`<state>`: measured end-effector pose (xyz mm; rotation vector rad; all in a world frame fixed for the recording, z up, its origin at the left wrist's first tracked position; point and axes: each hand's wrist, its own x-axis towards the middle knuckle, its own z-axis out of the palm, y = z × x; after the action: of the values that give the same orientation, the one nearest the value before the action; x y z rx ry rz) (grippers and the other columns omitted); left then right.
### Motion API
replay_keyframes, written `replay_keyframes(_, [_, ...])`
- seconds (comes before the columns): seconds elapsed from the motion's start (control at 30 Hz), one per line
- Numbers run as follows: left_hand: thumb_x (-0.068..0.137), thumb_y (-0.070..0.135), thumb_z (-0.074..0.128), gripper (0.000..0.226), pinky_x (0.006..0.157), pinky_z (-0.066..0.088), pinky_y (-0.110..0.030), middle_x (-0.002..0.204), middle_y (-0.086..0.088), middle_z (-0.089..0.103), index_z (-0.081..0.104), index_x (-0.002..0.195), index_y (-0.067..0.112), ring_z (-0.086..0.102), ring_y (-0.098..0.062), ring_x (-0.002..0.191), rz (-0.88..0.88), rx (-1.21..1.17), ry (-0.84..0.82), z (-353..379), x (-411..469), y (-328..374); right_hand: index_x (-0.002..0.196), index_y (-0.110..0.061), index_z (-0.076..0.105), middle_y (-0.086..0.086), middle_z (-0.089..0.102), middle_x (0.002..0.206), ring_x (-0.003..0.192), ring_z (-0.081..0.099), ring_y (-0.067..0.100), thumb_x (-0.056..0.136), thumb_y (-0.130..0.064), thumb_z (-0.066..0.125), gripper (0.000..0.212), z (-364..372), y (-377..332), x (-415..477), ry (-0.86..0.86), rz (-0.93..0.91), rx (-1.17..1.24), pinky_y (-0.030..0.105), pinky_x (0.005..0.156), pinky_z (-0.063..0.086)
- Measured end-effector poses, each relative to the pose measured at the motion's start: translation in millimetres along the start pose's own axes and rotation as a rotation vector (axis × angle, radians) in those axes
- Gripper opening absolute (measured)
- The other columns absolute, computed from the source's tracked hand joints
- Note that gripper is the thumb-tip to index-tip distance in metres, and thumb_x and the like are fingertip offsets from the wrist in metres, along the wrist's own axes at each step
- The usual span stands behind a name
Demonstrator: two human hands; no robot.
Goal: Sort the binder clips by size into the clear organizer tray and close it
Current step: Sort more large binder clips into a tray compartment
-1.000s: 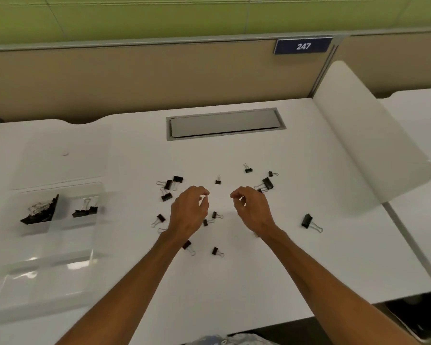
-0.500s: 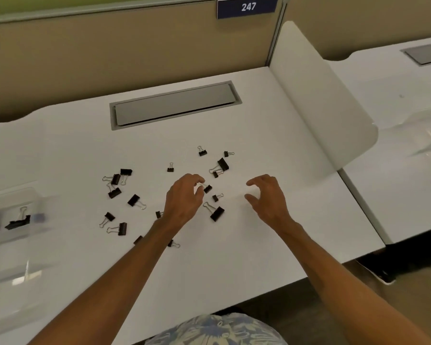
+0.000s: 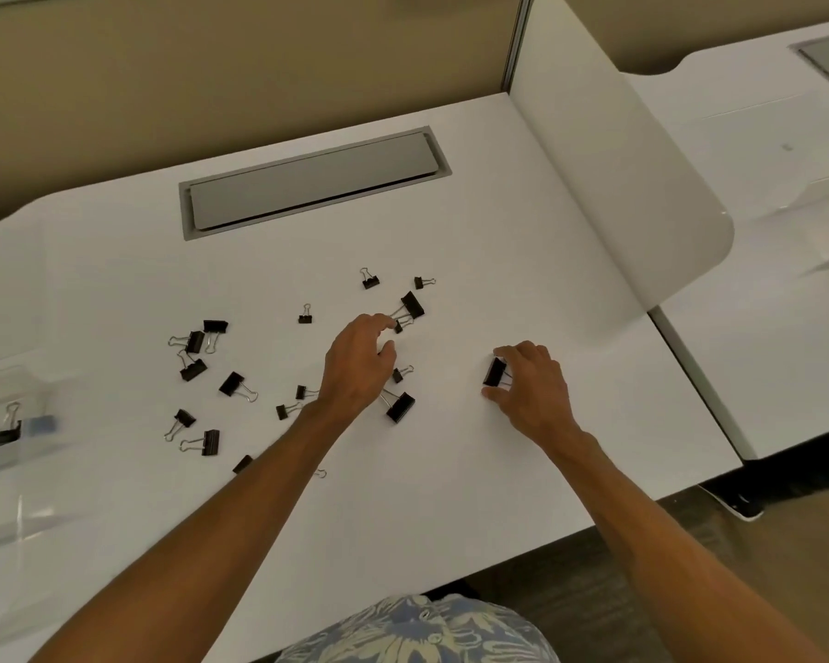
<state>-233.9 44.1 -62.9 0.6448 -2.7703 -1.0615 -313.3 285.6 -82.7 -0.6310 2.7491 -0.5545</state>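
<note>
Several black binder clips of different sizes lie scattered over the white desk [image 3: 403, 495]. My right hand [image 3: 530, 387] pinches a large clip [image 3: 494, 372] between thumb and curled fingers at the right of the scatter. My left hand [image 3: 357, 363] hovers with curled fingers over the middle; its fingertips reach a small clip [image 3: 397, 326] beside a large clip [image 3: 412, 304]. Another large clip [image 3: 399, 406] lies just right of my left wrist. The clear organizer tray [image 3: 1, 471] sits at the far left edge, blurred, with a clip [image 3: 1, 435] inside.
A grey cable hatch [image 3: 314, 179] is set into the desk behind the clips. A white curved divider [image 3: 613, 184] stands along the desk's right side, with a neighbouring desk [image 3: 786, 232] beyond. The front edge runs close to my body.
The view swung right and down, so the tray slid to the left edge. My right hand moved right and closed on a large clip. My left hand reached forward toward the upper clips.
</note>
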Motion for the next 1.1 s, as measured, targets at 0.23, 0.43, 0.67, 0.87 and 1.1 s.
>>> replay_keyframes(0.23, [0.092, 0.019, 0.061, 0.029, 0.093, 0.049, -0.038, 0.116, -0.003, 0.064, 0.062, 0.121, 0.014, 0.059, -0.021, 0.108, 0.004, -0.015, 0.008, 11, 25, 8, 0.112, -0.019, 0.058, -0.001, 0.062, 0.107, 0.101, 0.054, 0.021, 0.080, -0.025, 0.077, 0.037, -9, -2, 2, 0.015, 0.055, 0.158, 0.033, 0.084, 0.045])
replay_keyframes(0.43, [0.089, 0.028, 0.068, 0.045, 0.099, 0.043, -0.043, 0.124, -0.011, 0.060, 0.057, 0.128, 0.009, 0.053, -0.028, 0.116, 0.069, 0.120, -0.034, 22, 57, 14, 0.114, -0.019, 0.062, -0.003, 0.067, 0.099, 0.083, 0.064, 0.012, 0.079, -0.021, 0.082, 0.040, -22, -11, 0, 0.044, 0.188, 0.542, 0.006, 0.062, 0.045])
replay_keyframes(0.67, [0.087, 0.048, 0.063, 0.055, 0.096, 0.040, -0.041, 0.122, -0.009, 0.057, 0.055, 0.125, 0.009, 0.051, -0.028, 0.115, 0.051, 0.466, -0.118, 36, 82, 21, 0.119, -0.015, 0.065, 0.001, 0.068, 0.103, 0.085, 0.065, 0.017, 0.081, -0.019, 0.081, 0.042, -23, -15, 1, 0.049, 0.199, 0.620, 0.000, 0.064, 0.043])
replay_keyframes(0.87, [0.088, 0.037, 0.064, 0.040, 0.092, 0.039, -0.040, 0.116, -0.009, 0.057, 0.060, 0.115, 0.008, 0.056, -0.025, 0.105, 0.093, 0.572, -0.050, 44, 82, 22, 0.116, -0.016, 0.066, 0.000, 0.070, 0.102, 0.082, 0.066, 0.015, 0.080, -0.020, 0.081, 0.039, -23, -16, -1, 0.062, 0.181, 0.627, 0.002, 0.065, 0.044])
replay_keyframes(1.1, [0.082, 0.031, 0.074, 0.039, 0.082, 0.047, -0.033, 0.113, -0.005, 0.060, 0.058, 0.111, 0.011, 0.059, -0.022, 0.099, 0.020, 0.160, 0.064, 17, 63, 40, 0.113, -0.019, 0.067, -0.004, 0.069, 0.097, 0.076, 0.063, 0.007, 0.079, -0.026, 0.082, 0.037, -29, -26, 2, 0.039, 0.163, 0.642, 0.003, 0.064, 0.044])
